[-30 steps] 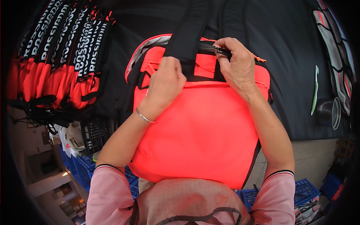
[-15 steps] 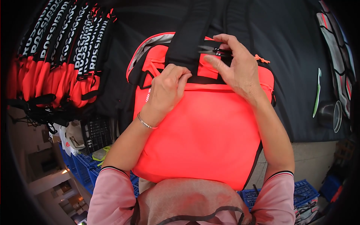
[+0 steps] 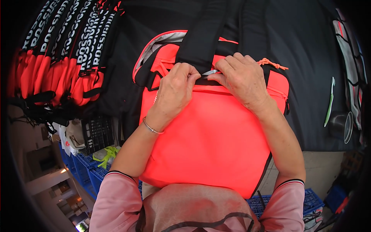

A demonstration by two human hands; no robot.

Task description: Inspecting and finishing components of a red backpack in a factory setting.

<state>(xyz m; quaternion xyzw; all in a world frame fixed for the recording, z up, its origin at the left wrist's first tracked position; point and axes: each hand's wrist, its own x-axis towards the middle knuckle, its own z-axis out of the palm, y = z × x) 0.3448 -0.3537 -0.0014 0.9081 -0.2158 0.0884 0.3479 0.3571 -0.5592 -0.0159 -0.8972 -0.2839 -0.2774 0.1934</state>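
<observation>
Snips [image 3: 210,72] between two hands

The left hand [image 3: 174,87] is drawn into a pinch, on what I cannot tell; the right hand [image 3: 245,83] grips the snips, tip toward the left; beneath both lies a coral-red bag [image 3: 208,143]; beyond them, black straps [image 3: 201,36]; well to their right, a toothbrush [image 3: 330,102]

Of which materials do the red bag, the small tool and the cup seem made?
Red bag: probably synthetic fabric, matte; soft creases, no sharp glare.
Small tool: likely metal, smooth; its tip shines silvery.
Cup: smooth, glossy; bright rim reflections, but plastic, glass or metal stays open.
</observation>
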